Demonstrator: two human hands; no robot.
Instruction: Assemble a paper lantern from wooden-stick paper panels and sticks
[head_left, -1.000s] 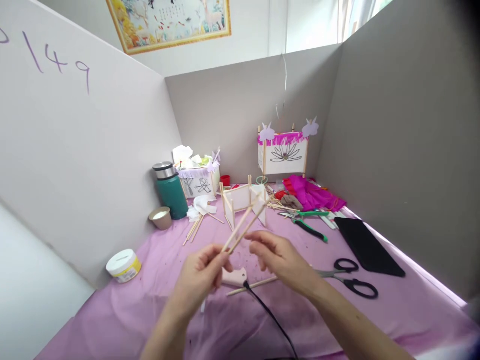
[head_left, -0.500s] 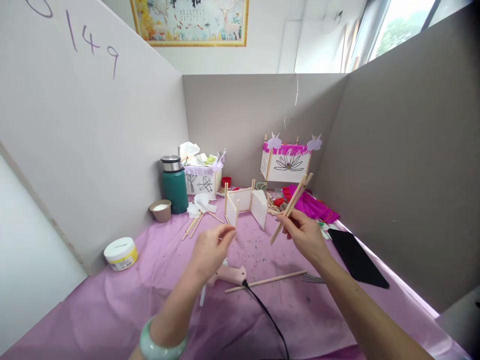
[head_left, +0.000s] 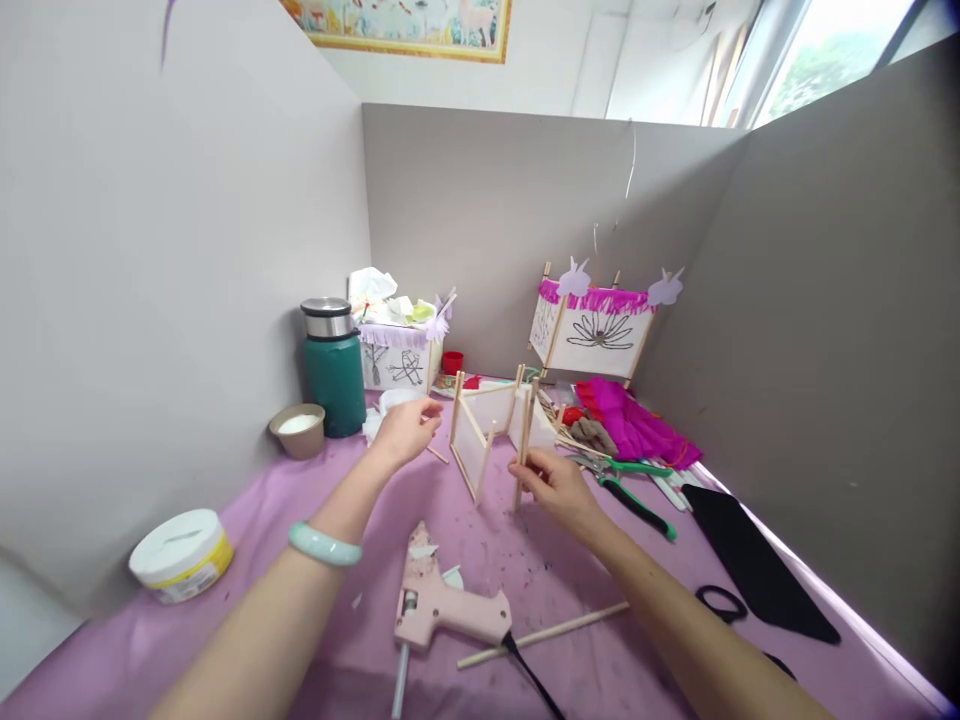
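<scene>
A small frame of wooden sticks with white panels (head_left: 471, 440) stands on the purple cloth in the middle. My right hand (head_left: 551, 485) pinches wooden sticks (head_left: 527, 440), held nearly upright at the frame's near right side. Left of the frame, my left hand (head_left: 409, 430) hovers with its fingertips close together; whether anything is between them is too small to make out. A pink glue gun (head_left: 450, 612) lies in front, beside a loose wooden stick (head_left: 559, 632).
At the back left are a green bottle (head_left: 334, 385), a brown cup (head_left: 298, 432) and a white tub (head_left: 184, 560). Green-handled pliers (head_left: 637, 505), magenta cloth (head_left: 637, 425), a black tablet-like slab (head_left: 757, 560) and black scissors (head_left: 721, 604) lie right. A decorated lantern (head_left: 592, 330) stands behind.
The view has tilted down. My right hand has brought the sticks left and lower, turning them from slanted to nearly upright beside the frame. My left hand has moved back from the frame's near corner.
</scene>
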